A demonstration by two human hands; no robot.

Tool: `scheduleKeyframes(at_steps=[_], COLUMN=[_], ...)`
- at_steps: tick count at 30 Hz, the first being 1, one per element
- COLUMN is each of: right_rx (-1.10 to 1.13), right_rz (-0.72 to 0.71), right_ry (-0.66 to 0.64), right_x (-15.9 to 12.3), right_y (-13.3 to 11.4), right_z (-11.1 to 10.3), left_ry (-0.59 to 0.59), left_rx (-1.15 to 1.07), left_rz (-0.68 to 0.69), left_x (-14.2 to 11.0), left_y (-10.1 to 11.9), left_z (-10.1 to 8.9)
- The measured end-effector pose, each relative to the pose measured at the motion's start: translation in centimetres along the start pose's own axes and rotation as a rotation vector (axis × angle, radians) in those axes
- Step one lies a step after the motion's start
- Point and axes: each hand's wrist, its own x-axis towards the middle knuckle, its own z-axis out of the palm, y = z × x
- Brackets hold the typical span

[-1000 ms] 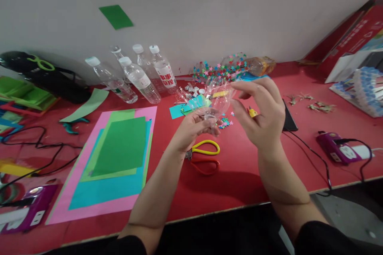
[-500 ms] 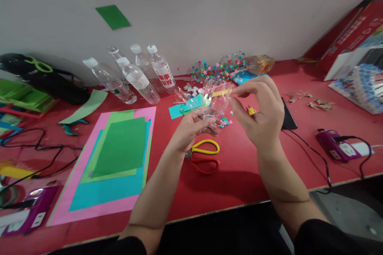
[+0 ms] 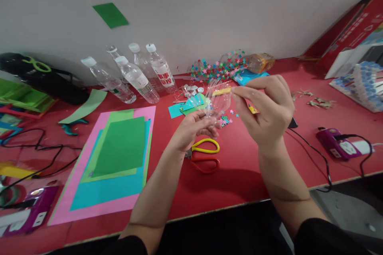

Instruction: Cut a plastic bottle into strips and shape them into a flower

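My left hand (image 3: 193,129) is closed around the neck end of a clear cut plastic bottle piece (image 3: 218,103), held above the red table (image 3: 239,167). My right hand (image 3: 266,113) pinches a small yellow strip (image 3: 222,91) at the piece's upper rim, thumb and forefinger pressed together. Yellow-and-red scissors (image 3: 205,155) lie on the table just below my left hand. Small coloured paper stars (image 3: 226,120) are scattered under the bottle piece.
Several water bottles (image 3: 134,77) stand by the wall. A stack of coloured paper sheets (image 3: 116,155) lies left. A star-covered bottle (image 3: 230,65) lies at the back. Purple power strips (image 3: 335,147) and black cables sit at both sides. Red boxes (image 3: 353,32) lean far right.
My right hand has closed from loosely spread fingers into a pinch on the yellow strip at the bottle piece's rim and shifted slightly right. The left hand stays put.
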Motion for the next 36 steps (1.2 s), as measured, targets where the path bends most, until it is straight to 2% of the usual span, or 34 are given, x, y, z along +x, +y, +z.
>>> scheduleKeyframes(at_steps=[5, 7, 10, 12, 25, 28, 30, 33, 36], right_rx=[0.032, 0.148, 0.349, 0.439, 0.675, 0.672, 0.644, 0.484, 0.360], right_rz=[-0.066, 0.006, 0.219, 0.309, 0.417, 0.387, 0.336, 0.225, 0.129], right_ry=[0.007, -0.041, -0.139, -0.180, -0.203, -0.224, -0.305, -0.411, -0.384], right_x=[0.0, -0.1, -0.6, -1.0, -1.4, -1.3, -1.1, -0.7, -0.4], right_y=[-0.2, -0.4, -0.9, -1.2, -2.0, -1.8, -1.7, -1.6, -1.6], right_z=[-0.1, 0.0, 0.4, 0.7, 1.3, 1.3, 1.2, 1.4, 1.7], left_ry=[-0.015, -0.029, -0.049, -0.053, -0.086, -0.079, -0.077, -0.069, -0.063], left_rx=[-0.030, -0.068, -0.133, -0.167, -0.258, -0.261, -0.270, -0.290, -0.302], left_rz=[-0.013, -0.017, -0.022, -0.017, 0.037, 0.042, 0.055, 0.058, 0.035], left_x=[0.1, 0.1, 0.0, 0.0, 0.0, 0.1, 0.2, 0.1, 0.1], left_y=[0.2, 0.3, 0.4, 0.4, 0.4, 0.3, 0.2, 0.3, 0.5], left_z=[0.0, -0.1, -0.2, -0.3, -0.7, -0.6, -0.5, -0.4, -0.3])
